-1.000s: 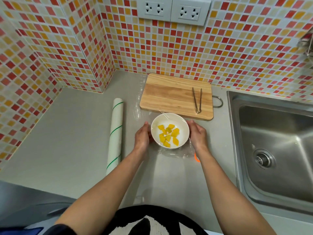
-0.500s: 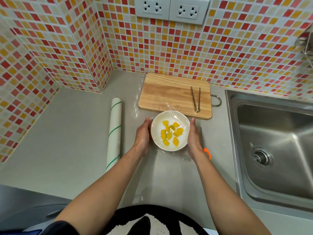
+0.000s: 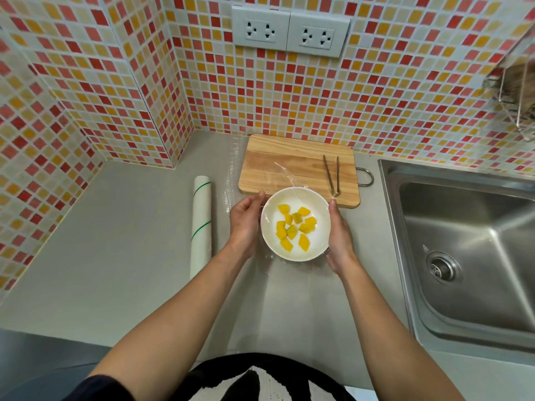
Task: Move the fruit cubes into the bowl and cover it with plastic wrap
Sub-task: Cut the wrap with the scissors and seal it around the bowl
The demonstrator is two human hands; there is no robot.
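Since a second ago we have slid our left hand (image 3: 246, 224) and right hand (image 3: 339, 238) up to cup the film-covered white bowl (image 3: 295, 254) of mango cubes (image 3: 293, 227) on the desk (image 3: 121, 256), so sealing looks nearly done.

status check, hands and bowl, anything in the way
Left hand and right hand cup bowl sides. Fruit cubes inside, plastic wrap over top. Nothing blocking.

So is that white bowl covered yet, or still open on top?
Covered: clear plastic wrap stretches glossy over the bowl and fruit cubes, a loose tail trailing onto the cutting board.
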